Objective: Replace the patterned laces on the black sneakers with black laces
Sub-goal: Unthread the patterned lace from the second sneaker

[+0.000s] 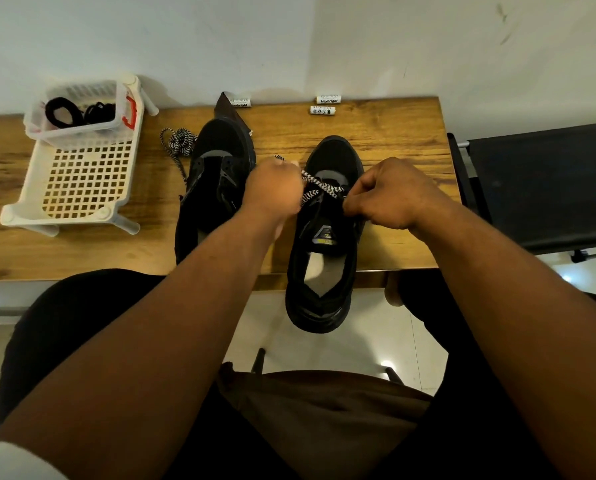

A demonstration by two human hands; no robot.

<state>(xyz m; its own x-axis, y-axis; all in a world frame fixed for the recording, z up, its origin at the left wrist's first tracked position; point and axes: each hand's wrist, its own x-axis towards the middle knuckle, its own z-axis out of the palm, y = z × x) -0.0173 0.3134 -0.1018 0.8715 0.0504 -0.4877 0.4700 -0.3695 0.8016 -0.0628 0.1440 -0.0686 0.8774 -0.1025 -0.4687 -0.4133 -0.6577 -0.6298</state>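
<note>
Wooden table (393, 140) | both hands' fingers pinch patterned lace (319, 188) | right sneaker (327, 237)

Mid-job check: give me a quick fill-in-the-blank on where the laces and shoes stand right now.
1. The patterned lace still threaded in a shoe is in the sneaker on the ____ side of the picture.
2. The removed patterned lace lies on the table between the left sneaker and the white ____.
3. The black laces sit inside a clear ____.
4. Both hands, left hand and right hand, grip the ____ lace.

Missing words: right; rack; tub; patterned
</note>
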